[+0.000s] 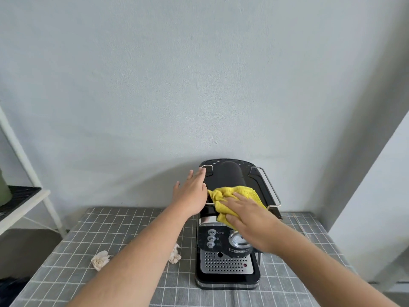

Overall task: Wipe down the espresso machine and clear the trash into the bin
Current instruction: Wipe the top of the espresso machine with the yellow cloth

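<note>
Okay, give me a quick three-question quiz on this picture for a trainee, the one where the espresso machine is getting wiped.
1. True or false: the right hand presses the yellow cloth onto the top of the espresso machine.
2. How many paper wads lie on the checked tablecloth?
3. The left hand is: A) gripping a paper wad, B) open at the machine's top left edge, C) pressing the yellow cloth.
Key: 1 true; 2 two; 3 B.

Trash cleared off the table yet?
No, a crumpled paper wad and a second wad lie on the checked tablecloth left of the espresso machine.
</note>
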`<control>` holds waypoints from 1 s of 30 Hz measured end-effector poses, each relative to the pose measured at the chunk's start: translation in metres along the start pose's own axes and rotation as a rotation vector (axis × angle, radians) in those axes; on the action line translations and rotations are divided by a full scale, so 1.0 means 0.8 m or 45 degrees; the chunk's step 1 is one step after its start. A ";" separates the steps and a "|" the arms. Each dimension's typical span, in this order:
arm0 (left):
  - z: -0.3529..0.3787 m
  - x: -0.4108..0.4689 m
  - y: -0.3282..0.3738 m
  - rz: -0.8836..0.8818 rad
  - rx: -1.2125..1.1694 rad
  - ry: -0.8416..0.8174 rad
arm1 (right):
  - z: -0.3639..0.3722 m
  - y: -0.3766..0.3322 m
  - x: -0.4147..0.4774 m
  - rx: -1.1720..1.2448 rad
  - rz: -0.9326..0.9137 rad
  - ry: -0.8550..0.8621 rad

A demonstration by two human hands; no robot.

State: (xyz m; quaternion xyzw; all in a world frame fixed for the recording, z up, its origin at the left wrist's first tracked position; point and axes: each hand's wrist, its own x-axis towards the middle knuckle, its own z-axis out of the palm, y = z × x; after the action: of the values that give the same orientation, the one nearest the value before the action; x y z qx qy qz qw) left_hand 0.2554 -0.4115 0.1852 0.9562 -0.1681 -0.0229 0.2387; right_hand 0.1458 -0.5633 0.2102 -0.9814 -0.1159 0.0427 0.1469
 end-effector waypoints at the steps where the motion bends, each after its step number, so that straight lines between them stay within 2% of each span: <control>1: 0.000 0.000 0.000 0.000 0.003 -0.004 | 0.000 -0.003 -0.005 -0.029 -0.001 -0.001; 6: -0.005 -0.002 0.000 0.032 0.048 -0.010 | -0.004 -0.002 0.007 -0.070 0.011 0.002; 15: -0.008 -0.008 0.008 0.056 0.020 -0.011 | -0.008 0.043 0.127 -0.103 0.158 -0.021; 21: -0.007 -0.011 0.010 0.072 0.011 0.022 | -0.005 0.044 0.139 -0.027 0.371 0.130; 26: -0.005 -0.008 0.010 0.078 -0.015 0.026 | -0.010 0.042 0.147 -0.024 0.500 0.064; 30: -0.006 -0.010 0.014 0.056 -0.024 0.031 | -0.013 0.043 0.150 -0.029 0.495 0.043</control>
State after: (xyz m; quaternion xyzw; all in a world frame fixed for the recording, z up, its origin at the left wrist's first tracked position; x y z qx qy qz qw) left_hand 0.2454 -0.4160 0.1947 0.9501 -0.1860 -0.0078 0.2503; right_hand 0.2706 -0.5697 0.2038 -0.9875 0.0777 0.0523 0.1267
